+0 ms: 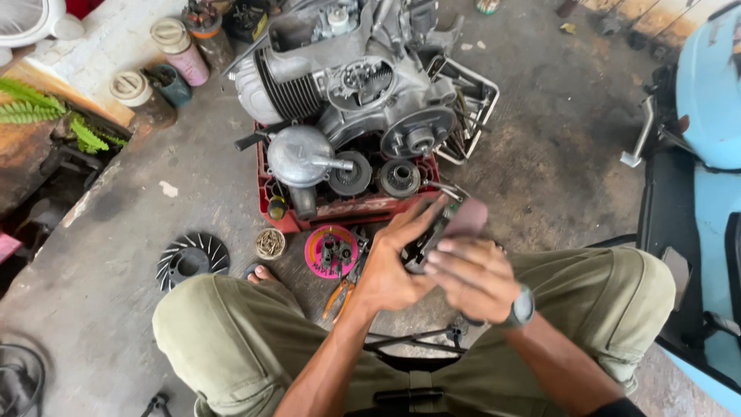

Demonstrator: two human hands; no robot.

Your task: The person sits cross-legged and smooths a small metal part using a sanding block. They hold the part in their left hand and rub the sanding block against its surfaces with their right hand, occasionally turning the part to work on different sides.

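My left hand grips a small dark metal part from below, fingers wrapped around it. My right hand presses a reddish-brown piece of abrasive paper against the top of that part; the hand is motion-blurred. Both hands are held above my knees, just in front of a red plastic crate that carries a grey scooter engine. A watch sits on my right wrist.
A pink dish with small parts, orange-handled pliers, a small tin of screws and a black fan wheel lie on the concrete floor. Cans stand at the back left. A light-blue scooter is at the right.
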